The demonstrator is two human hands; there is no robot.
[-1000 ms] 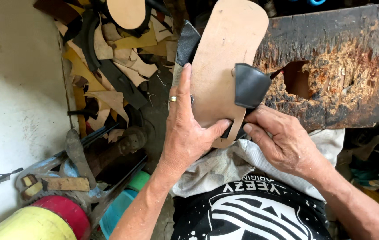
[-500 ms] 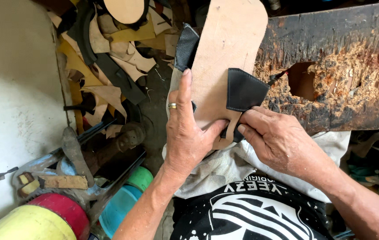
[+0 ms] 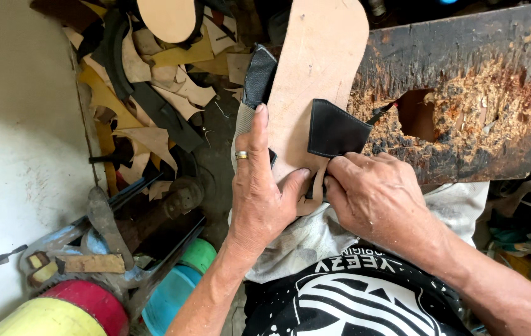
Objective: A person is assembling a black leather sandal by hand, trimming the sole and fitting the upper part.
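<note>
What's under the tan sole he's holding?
Under the tan sole, black leather flaps stick out on both sides. The left hand steadies the sole; the right hand works at its lower edge. A white cloth lies below. How the flaps join underneath is hidden.

The tan, sole-shaped leather piece [image 3: 321, 74] looks matt and faintly fibrous, like raw hide. The black leather strap flap [image 3: 335, 129] on it has a fine grain and a dull sheen. The dark wooden block surface [image 3: 495, 81] is blackened, rough and chewed to splintery orange pulp. A smooth metal ring [image 3: 241, 155] gleams yellow. The white cloth [image 3: 315, 236] looks soft and grubby.
</note>
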